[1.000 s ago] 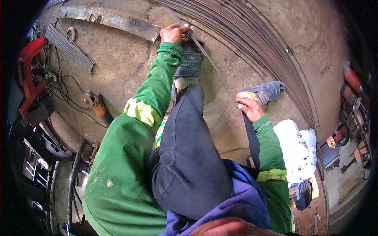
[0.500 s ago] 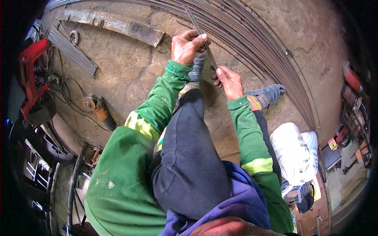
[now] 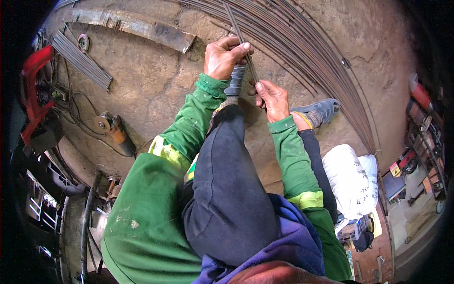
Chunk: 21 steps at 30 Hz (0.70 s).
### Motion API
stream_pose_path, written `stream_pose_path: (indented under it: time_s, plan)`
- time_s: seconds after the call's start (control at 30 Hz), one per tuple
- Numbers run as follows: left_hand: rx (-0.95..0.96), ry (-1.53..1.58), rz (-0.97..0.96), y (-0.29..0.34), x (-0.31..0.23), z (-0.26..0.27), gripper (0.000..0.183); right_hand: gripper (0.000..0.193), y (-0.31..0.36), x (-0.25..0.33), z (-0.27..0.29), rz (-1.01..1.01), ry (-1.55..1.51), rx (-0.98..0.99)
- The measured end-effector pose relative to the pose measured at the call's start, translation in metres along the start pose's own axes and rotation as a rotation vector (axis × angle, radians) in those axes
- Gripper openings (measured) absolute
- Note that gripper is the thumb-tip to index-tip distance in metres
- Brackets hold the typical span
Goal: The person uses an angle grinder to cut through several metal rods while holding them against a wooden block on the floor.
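My left hand [image 3: 221,59] is closed round a few thin metal rods [image 3: 233,21], its thumb lying along them. Lower down, my right hand [image 3: 274,99] pinches the near end of the same rods between thumb and fingers. The rods slant away from me, and their far end overlaps a large spread of long steel rods [image 3: 307,54] on the floor. Both hands are above the ground between my feet; the left one is just over my left shoe [image 3: 235,81].
At the left lie an angle grinder [image 3: 120,137] with its cord, short rods [image 3: 81,61], a round disc [image 3: 83,42] and a red metal frame [image 3: 34,92]. A worn flat plank [image 3: 137,28] lies at the far left. White sacks [image 3: 347,182] stand at the right.
My right hand has shifted slightly left and down along the rods, toward their near end. My left hand keeps its grip almost in place. The view has tilted a little.
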<state>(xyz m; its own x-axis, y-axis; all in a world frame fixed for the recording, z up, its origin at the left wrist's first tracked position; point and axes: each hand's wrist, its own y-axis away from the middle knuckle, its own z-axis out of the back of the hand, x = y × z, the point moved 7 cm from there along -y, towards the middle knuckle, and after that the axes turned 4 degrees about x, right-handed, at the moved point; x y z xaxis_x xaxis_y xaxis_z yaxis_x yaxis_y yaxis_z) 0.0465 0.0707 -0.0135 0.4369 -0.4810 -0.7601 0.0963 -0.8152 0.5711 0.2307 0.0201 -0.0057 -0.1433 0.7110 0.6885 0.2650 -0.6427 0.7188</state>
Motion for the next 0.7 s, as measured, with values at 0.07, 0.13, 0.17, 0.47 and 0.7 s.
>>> stream_pose_path:
  time_s: [0.07, 0.13, 0.17, 0.47, 0.7]
  plan:
    - [0.012, -0.002, 0.006, -0.001, 0.001, 0.001, 0.027, 0.03, 0.0, 0.002, -0.001, -0.004, 0.008, 0.001]
    - [0.014, 0.014, 0.012, 0.0, 0.0, -0.001, 0.027, 0.03, 0.0, 0.003, -0.001, -0.003, 0.008, -0.005]
    - [0.015, 0.022, 0.015, 0.0, -0.001, -0.002, 0.026, 0.03, 0.0, 0.003, -0.001, -0.01, 0.002, -0.01]
    - [0.042, 0.001, 0.032, 0.003, -0.003, -0.003, 0.024, 0.029, 0.003, 0.005, -0.001, 0.01, 0.057, -0.038]
    - [0.062, -0.03, 0.023, 0.001, -0.006, -0.002, 0.025, 0.028, 0.002, 0.013, -0.004, 0.046, 0.069, -0.028]
